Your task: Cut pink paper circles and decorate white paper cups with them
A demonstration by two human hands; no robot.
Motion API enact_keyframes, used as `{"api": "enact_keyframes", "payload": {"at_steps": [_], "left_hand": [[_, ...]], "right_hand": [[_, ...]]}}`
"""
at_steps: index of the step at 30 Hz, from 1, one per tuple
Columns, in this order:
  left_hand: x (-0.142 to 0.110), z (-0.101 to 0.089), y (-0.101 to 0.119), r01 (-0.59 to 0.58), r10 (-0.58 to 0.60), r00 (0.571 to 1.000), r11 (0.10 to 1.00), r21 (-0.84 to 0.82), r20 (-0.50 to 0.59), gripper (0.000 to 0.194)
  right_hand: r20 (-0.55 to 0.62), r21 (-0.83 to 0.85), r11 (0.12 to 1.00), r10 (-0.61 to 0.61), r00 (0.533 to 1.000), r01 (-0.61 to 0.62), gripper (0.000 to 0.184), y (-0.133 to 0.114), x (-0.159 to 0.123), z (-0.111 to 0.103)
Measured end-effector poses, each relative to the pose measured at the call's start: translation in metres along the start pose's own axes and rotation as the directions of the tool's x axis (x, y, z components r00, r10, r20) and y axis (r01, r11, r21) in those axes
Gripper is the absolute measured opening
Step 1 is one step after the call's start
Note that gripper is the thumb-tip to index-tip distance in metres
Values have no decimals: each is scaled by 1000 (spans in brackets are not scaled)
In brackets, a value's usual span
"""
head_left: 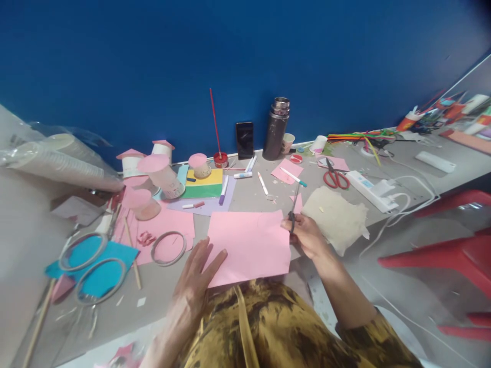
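A sheet of pink paper [249, 245] lies at the near edge of the table, in front of my body. My left hand [197, 273] rests at its left edge, fingers spread and thumb over the paper. At the sheet's right edge, my right hand [305, 235] is closed around the dark handles of a pair of scissors [292, 220], their blades pointing away from me. My right thumb is at the paper's edge. Just beyond the blades is a small pink paper scrap [297, 203].
Red-handled scissors [335, 179], a torn cream sheet [333, 214] and a white power strip [372, 191] lie to the right. Behind stand a dark flask [275, 133] and a phone [244, 140]. Paper cups with pink tops [163, 174] and grey rings [169, 249] are left.
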State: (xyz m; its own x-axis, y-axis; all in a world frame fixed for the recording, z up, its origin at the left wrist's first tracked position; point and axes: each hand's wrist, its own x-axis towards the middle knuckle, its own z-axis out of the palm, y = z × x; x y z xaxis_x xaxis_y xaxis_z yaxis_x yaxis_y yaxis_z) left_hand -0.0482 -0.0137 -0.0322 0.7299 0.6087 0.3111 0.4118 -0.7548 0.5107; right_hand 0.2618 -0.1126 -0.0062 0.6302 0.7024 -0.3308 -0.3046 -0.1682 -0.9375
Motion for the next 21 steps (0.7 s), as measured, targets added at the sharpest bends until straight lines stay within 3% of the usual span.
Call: {"api": "enact_keyframes", "payload": {"at_steps": [3,5,6,9,11,13,14,16,17,18,20,21], "left_hand": [[-1,-6,4,25,-29,993,999,-33,-118,42],[3,-13,7,125,-154,953,984,-124,-259,41],[6,-18,7,201,-261,913,956,-212,-313,43],[25,-35,5,347,-607,732,724,-596,-311,50],[36,-43,3,301,-746,619,512,-805,-243,46],[40,-42,4,270,-816,556,355,-895,-156,38],[39,-39,7,297,-829,551,302,-906,-96,34],[34,-26,14,399,-755,645,203,-894,116,33],[30,-18,19,474,-652,705,139,-870,280,37],[28,-9,25,554,-510,739,87,-828,441,43],[27,6,35,681,-177,725,41,-731,665,51],[29,13,41,706,-42,708,53,-706,705,53]], "right_hand": [[-48,-43,996,-79,996,77,45,-4,-1,9],[-64,-78,978,-196,978,191,43,-11,-5,14],[-62,-96,962,-263,963,257,41,-16,-7,16],[-46,-129,899,-428,903,419,38,-29,-10,22],[-72,-123,866,-494,866,484,37,-32,-9,29],[-144,-82,848,-529,836,523,35,-30,-4,37],[-184,-47,845,-531,827,532,34,-27,0,40],[-246,20,844,-515,821,535,32,-20,8,47],[-266,39,843,-508,819,536,32,-18,11,49],[-279,47,841,-507,816,539,32,-18,13,52],[-292,41,832,-519,803,553,32,-24,14,56],[-293,33,823,-534,793,567,32,-29,13,59]]}}
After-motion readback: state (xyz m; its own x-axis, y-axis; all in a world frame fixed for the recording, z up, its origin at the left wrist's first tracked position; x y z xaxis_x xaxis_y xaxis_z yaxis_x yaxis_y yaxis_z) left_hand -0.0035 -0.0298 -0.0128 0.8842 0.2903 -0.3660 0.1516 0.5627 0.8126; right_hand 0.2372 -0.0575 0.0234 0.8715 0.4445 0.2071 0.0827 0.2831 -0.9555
